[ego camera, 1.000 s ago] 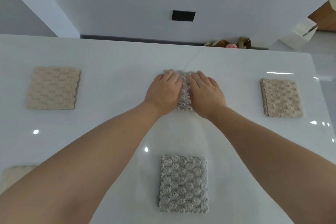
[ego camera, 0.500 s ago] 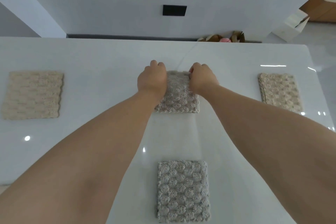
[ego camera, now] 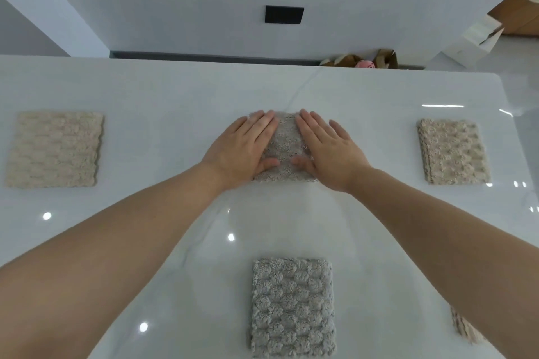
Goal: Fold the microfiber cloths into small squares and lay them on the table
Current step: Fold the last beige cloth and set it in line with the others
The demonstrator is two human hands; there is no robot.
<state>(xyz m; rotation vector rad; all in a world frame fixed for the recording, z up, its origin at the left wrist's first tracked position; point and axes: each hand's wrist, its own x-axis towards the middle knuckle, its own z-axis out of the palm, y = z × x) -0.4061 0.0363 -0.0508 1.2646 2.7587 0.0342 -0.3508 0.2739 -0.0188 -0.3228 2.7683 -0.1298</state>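
Note:
A folded grey microfiber cloth point(ego camera: 286, 148) lies flat in the middle of the white table point(ego camera: 175, 90). My left hand point(ego camera: 242, 148) presses palm-down on its left half, fingers straight and together. My right hand point(ego camera: 329, 151) presses palm-down on its right half the same way. Only a strip of the cloth shows between the two hands. Neither hand grips anything.
Other folded cloths lie around: a grey one point(ego camera: 292, 307) near me, a beige one point(ego camera: 54, 148) at the left, a beige one point(ego camera: 453, 151) at the right, and part of another point(ego camera: 463, 329) under my right forearm. Boxes point(ego camera: 472, 38) stand beyond the table's far right corner.
My hands were curled at the cloth's far edge half a second ago; now both lie flat with fingers extended on top of the cloth.

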